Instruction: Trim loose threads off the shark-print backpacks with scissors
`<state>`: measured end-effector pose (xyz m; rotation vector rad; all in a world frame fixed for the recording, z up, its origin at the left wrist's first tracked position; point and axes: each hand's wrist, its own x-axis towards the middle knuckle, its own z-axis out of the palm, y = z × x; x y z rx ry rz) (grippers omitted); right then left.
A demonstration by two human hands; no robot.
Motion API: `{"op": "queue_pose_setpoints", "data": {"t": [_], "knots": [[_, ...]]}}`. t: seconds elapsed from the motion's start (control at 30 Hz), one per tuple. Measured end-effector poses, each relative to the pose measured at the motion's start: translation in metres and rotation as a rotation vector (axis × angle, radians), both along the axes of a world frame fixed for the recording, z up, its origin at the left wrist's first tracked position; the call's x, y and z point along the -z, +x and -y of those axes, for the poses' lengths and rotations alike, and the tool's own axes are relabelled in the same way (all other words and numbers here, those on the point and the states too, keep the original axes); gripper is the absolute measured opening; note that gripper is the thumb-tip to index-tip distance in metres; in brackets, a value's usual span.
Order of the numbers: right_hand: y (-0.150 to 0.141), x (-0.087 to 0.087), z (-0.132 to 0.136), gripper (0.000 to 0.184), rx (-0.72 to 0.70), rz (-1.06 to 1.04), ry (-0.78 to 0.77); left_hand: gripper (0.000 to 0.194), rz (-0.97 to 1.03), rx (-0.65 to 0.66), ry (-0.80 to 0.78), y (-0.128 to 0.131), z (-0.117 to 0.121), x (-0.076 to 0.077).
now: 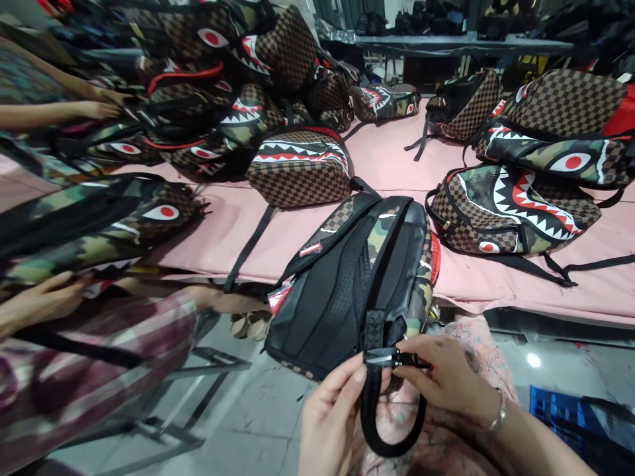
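Observation:
A backpack (317, 324) with a black padded back panel and camouflage and checkered sides leans over the pink table's edge onto my lap. Its black carry handle (370, 423) loops toward me. My left hand (332, 410) is closed, pinching the handle near its base between thumb and fingers. Small thread snips (384, 357) are gripped in my right hand (446, 377), their blades pointing left across the handle's base. The blade tips lie close to my left fingertips. Any thread there is too small to make out.
The pink table (387, 158) carries a shark-mouth backpack (520, 211) at right, a checkered one (302, 168) behind mine and a pile at left. One person's hand (44, 304) rests by a camouflage backpack (99, 218); another's arms (64, 109) reach into the pile. A blue bag (560, 410) lies lower right.

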<state>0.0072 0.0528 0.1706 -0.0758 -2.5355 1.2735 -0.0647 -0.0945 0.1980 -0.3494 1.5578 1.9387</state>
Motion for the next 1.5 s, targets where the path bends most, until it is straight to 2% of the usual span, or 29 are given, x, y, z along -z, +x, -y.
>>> {"op": "queue_pose_setpoints", "data": {"t": [0.07, 0.13, 0.2, 0.27, 0.3, 0.37, 0.4, 0.47, 0.57, 0.63, 0.7, 0.77, 0.83, 0.93, 1.03, 1.1, 1.23, 1.37, 1.5], "knots": [[-0.001, -0.001, 0.001, 0.020, -0.024, 0.019, -0.053, 0.034, -0.043, 0.049, -0.022, -0.003, 0.008, 0.002], [0.001, -0.001, 0.001, 0.019, -0.012, 0.017, -0.159, 0.026, -0.174, 0.189, -0.059, -0.014, 0.020, 0.000], [0.005, 0.000, -0.001, 0.020, 0.013, 0.035, -0.311, 0.018, -0.348, 0.457, -0.111, -0.038, 0.032, -0.004], [0.008, 0.002, -0.004, 0.021, 0.030, 0.080, -0.478, 0.020, -0.442, 0.716, -0.188, -0.075, 0.040, -0.007], [0.008, 0.002, -0.005, 0.022, 0.033, 0.109, -0.557, 0.024, -0.495, 0.643, -0.255, -0.097, 0.040, -0.007], [0.005, 0.002, -0.006, 0.023, 0.047, 0.150, -0.693, 0.028, -0.598, 0.375, -0.384, -0.143, 0.033, -0.006], [0.002, 0.002, -0.005, 0.023, 0.057, 0.156, -0.739, 0.029, -0.623, 0.309, -0.411, -0.165, 0.027, -0.005], [-0.004, 0.004, -0.005, 0.021, 0.087, 0.142, -0.759, 0.032, -0.635, 0.271, -0.416, -0.202, 0.013, -0.005], [-0.012, 0.009, -0.008, 0.015, 0.170, 0.041, -0.577, 0.031, -0.617, 0.295, -0.382, -0.233, -0.002, -0.014], [-0.016, 0.012, -0.014, 0.016, 0.200, -0.030, -0.431, 0.030, -0.596, 0.335, -0.348, -0.237, -0.003, -0.023], [-0.021, 0.009, -0.021, 0.018, 0.219, -0.064, -0.359, 0.031, -0.572, 0.397, -0.306, -0.230, 0.000, -0.029], [-0.029, -0.001, -0.028, 0.022, 0.248, -0.082, -0.332, 0.034, -0.543, 0.462, -0.232, -0.213, 0.002, -0.028], [-0.042, -0.018, -0.034, 0.024, 0.254, -0.142, -0.278, 0.033, -0.506, 0.487, -0.087, -0.190, 0.002, -0.022], [-0.078, -0.045, -0.042, 0.022, 0.165, -0.310, -0.087, 0.032, -0.385, 0.397, 0.157, -0.156, 0.001, -0.010], [-0.126, -0.058, -0.053, 0.017, 0.034, -0.452, 0.134, 0.036, -0.235, 0.310, 0.233, -0.139, 0.001, -0.004], [-0.158, -0.053, -0.061, 0.013, -0.042, -0.450, 0.222, 0.038, -0.172, 0.292, 0.223, -0.139, 0.003, -0.002], [-0.203, -0.026, -0.074, 0.008, -0.147, -0.349, 0.277, 0.037, -0.094, 0.318, 0.255, -0.156, 0.011, 0.007], [-0.218, -0.010, -0.076, 0.009, -0.298, -0.341, 0.330, 0.029, -0.082, 0.325, 0.313, -0.169, 0.021, 0.020], [-0.222, -0.014, -0.073, 0.015, -0.402, -0.327, 0.359, 0.026, -0.065, 0.326, 0.355, -0.175, 0.025, 0.026]]}}
